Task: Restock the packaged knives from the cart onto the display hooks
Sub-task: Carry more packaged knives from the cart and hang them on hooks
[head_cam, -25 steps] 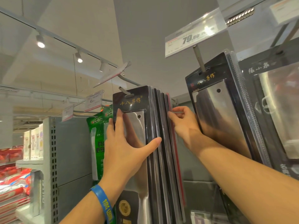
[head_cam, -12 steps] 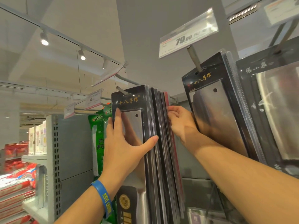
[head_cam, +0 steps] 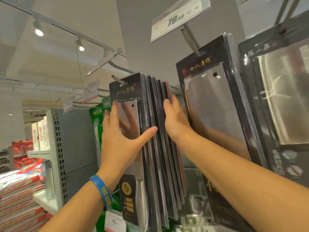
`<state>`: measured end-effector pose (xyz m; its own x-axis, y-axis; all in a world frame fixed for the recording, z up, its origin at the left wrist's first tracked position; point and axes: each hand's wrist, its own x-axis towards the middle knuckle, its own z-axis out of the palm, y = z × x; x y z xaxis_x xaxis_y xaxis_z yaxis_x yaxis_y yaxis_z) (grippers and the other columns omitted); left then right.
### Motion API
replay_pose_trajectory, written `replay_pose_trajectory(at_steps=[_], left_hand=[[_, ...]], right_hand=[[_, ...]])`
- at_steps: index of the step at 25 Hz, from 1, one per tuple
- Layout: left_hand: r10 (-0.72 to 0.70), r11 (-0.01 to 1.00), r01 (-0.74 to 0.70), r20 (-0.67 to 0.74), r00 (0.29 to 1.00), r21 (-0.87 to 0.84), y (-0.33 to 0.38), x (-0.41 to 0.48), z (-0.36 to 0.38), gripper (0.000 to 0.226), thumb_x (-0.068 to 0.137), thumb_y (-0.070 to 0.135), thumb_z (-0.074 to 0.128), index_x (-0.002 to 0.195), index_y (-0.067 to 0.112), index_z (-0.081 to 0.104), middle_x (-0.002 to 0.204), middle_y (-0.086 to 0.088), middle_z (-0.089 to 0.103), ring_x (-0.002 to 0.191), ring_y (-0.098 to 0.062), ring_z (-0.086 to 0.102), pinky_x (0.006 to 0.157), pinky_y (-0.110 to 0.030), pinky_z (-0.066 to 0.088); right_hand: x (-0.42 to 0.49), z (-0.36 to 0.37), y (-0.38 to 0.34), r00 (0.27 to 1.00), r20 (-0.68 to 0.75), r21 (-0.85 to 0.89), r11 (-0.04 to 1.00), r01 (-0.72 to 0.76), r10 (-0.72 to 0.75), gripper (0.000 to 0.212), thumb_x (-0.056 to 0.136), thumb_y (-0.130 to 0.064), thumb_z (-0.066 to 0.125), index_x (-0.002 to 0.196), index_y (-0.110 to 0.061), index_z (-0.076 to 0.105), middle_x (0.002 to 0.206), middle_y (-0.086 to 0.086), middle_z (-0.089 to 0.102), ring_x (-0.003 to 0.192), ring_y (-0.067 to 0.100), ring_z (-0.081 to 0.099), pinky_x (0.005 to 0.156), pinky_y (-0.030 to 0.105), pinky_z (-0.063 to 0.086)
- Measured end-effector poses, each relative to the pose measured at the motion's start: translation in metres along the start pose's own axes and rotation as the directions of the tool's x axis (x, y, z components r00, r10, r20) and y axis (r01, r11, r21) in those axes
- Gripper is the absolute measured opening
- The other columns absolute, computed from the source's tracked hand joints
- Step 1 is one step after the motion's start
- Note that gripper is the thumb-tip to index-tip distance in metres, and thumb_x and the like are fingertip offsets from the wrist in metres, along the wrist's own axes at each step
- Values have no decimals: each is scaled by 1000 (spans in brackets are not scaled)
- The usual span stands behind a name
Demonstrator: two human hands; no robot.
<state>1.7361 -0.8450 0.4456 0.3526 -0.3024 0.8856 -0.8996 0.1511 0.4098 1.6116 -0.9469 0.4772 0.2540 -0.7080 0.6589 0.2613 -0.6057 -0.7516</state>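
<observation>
A row of several black packaged cleavers (head_cam: 157, 131) hangs from one display hook (head_cam: 117, 79) in the middle of the view. My left hand (head_cam: 120, 136) lies flat on the front pack (head_cam: 128, 91), thumb hooked over its right edge. My right hand (head_cam: 175, 121) presses flat against the back of the row, fingers up beside the rearmost red-edged pack. The two hands squeeze the row between them. The hook's back end is hidden by the packs.
A second cleaver stack (head_cam: 212, 101) hangs on the hook to the right under a 79.00 price tag (head_cam: 178, 17), and a third stack (head_cam: 282, 97) at far right. Green packs (head_cam: 98, 114) hang left. A shelf upright (head_cam: 57, 148) and red bags (head_cam: 18, 190) stand lower left.
My right hand has opened from pinching the rear pack edges to a flat palm on the back of the row. The camera has tilted slightly; my left hand stays on the front pack.
</observation>
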Motion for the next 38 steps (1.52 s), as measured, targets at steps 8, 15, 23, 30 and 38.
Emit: replay_pose_trajectory(at_steps=[8, 15, 23, 30, 38], left_hand=[[393, 917, -399, -136, 909, -14, 40, -24, 6, 49, 94, 42, 53, 141, 29, 48, 156, 11, 34, 144, -1, 26, 117, -23, 27], [15, 834, 122, 243, 970, -538, 88, -23, 60, 38, 93, 41, 62, 129, 43, 51, 108, 43, 53, 101, 31, 46, 79, 4, 36], [-206, 554, 592, 592, 779, -586, 105, -12, 93, 61, 84, 68, 56, 121, 22, 67, 107, -4, 76, 95, -18, 73, 81, -38, 54], [-181, 597, 451, 437, 881, -663, 115, -23, 79, 50, 75, 64, 60, 103, 26, 74, 96, -6, 76, 95, -28, 71, 86, -52, 56], [-155, 607, 389, 377, 913, -693, 113, -32, 56, 72, 71, 66, 60, 125, 18, 63, 122, -7, 66, 116, -26, 60, 103, -55, 44]], right_hand=[[-59, -44, -42, 808, -162, -201, 821, 535, -566, 26, 104, -28, 54, 128, -26, 62, 111, -13, 69, 98, 3, 65, 86, 31, 57], [-74, -113, -33, 781, -277, -679, 689, 252, -559, 66, 96, -39, 60, 155, -23, 35, 157, -3, 37, 142, 18, 31, 114, 40, 31], [-74, -121, -11, 928, -110, -611, 760, 220, -357, 88, 99, -56, 51, 160, -37, -9, 168, -18, -13, 153, 3, -7, 120, 29, 3], [-78, -119, -12, 908, -58, -546, 774, 320, -416, 78, 104, -43, 49, 160, -39, -5, 164, -27, -19, 149, -8, -16, 118, 22, -2], [-90, -117, -19, 895, 4, -482, 783, 393, -446, 76, 105, -41, 48, 160, -40, -4, 162, -31, -9, 147, -15, -12, 128, 33, 5]])
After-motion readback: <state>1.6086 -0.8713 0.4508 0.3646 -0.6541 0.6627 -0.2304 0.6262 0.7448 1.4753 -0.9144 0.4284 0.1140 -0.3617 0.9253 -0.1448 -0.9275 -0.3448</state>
